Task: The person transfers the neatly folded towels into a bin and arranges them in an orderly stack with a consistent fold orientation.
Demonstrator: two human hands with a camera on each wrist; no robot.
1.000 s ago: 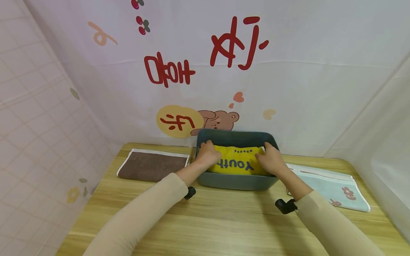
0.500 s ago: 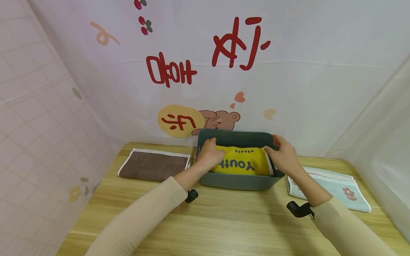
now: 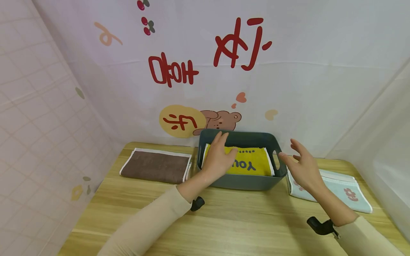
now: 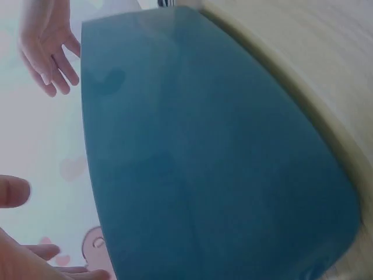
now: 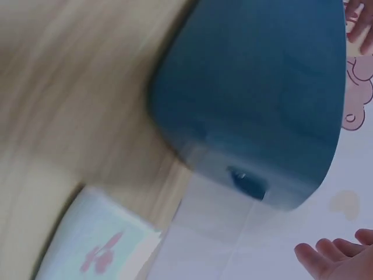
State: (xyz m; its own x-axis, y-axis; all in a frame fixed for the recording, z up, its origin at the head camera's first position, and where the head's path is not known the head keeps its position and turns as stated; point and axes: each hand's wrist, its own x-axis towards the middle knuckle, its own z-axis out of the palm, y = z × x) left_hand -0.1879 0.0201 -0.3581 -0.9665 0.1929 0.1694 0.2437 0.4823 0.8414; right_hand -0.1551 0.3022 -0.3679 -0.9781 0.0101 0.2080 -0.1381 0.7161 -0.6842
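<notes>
A folded yellow towel with dark lettering lies inside the blue-green plastic basket. Above the towel's left part hovers my left hand, fingers extended and holding nothing; it hides some of the lettering. My right hand is in the air just right of the basket, its fingers spread and apart from the rim. In the left wrist view, the basket's outer wall fills the middle, with left-hand fingers at the lower left. The right wrist view has the right hand at the lower right corner, off the basket.
A folded brown towel with white edging lies on the wooden table left of the basket. To the right lies a folded light-blue towel with pink flowers, partly behind the right forearm. A printed white curtain hangs right behind the basket.
Both hands have let go of the yellow towel's ends. The right hand has moved out of the basket to the right; the left has lifted and shifted slightly right. The towel stays in the basket.
</notes>
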